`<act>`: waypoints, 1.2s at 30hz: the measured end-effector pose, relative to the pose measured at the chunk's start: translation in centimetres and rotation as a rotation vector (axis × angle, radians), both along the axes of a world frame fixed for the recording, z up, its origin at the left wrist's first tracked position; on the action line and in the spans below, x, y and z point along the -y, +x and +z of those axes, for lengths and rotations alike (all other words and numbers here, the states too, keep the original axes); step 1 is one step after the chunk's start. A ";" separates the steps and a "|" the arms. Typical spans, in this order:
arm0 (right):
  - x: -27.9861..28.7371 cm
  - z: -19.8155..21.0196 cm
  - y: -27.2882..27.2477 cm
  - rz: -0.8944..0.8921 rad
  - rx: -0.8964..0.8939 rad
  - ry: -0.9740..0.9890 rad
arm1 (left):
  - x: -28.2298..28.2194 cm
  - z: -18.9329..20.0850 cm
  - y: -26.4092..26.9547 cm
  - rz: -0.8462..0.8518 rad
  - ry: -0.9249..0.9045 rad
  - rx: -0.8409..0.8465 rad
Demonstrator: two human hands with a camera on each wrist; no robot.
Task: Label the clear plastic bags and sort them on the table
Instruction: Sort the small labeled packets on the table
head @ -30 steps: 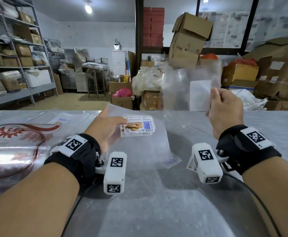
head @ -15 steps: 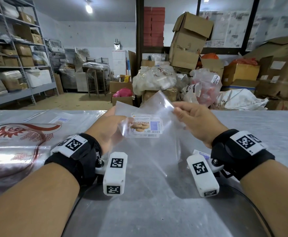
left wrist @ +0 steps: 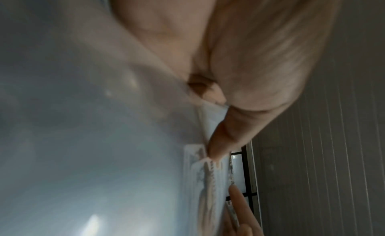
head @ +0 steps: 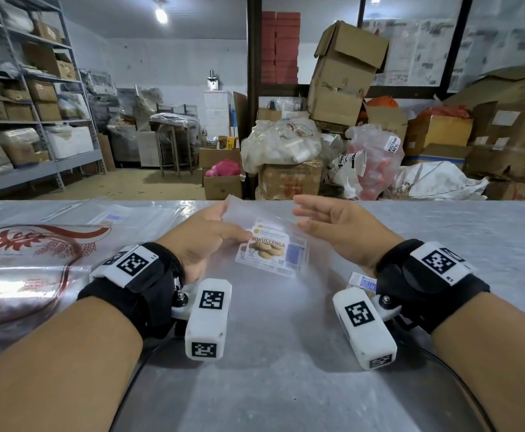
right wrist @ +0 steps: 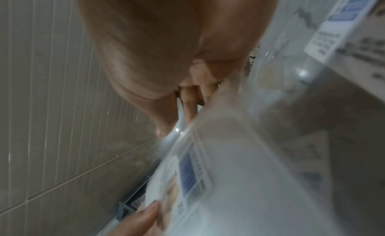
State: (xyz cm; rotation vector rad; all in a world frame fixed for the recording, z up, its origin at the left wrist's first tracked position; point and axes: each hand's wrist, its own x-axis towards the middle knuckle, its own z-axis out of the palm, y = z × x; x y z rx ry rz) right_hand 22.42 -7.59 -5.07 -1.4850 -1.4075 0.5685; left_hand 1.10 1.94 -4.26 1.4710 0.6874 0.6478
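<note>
A clear plastic bag (head: 239, 213) lies over a small stack of "BISKUT LENGA" labels (head: 270, 252) just above the grey table (head: 286, 353). My left hand (head: 239, 235) pinches bag and labels together, thumb on top and the other fingers hidden beneath. To the right, my right hand (head: 300, 215) is open with straight fingers, its thumb at the bag's edge. The blurred left wrist view shows the thumb (left wrist: 218, 140) pressed on the label edge (left wrist: 208, 182). In the right wrist view, straight fingers (right wrist: 187, 107) run alongside the bag (right wrist: 260, 157) and label (right wrist: 187, 173).
Large clear bags with red print (head: 36, 244) are spread over the table's left side. A small loose label (head: 362, 280) lies by my right wrist. Beyond the far table edge stand cardboard boxes (head: 345, 76), filled plastic sacks (head: 280, 145) and shelving (head: 21, 120).
My right hand brought the raised bag down onto the labels in my left hand, then released it and opened. The left hand kept its pinch and barely moved.
</note>
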 end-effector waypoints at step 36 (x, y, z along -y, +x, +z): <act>0.4 1.1 -2.5 0.058 -0.645 0.123 | -0.4 0.7 1.1 0.281 -0.180 0.492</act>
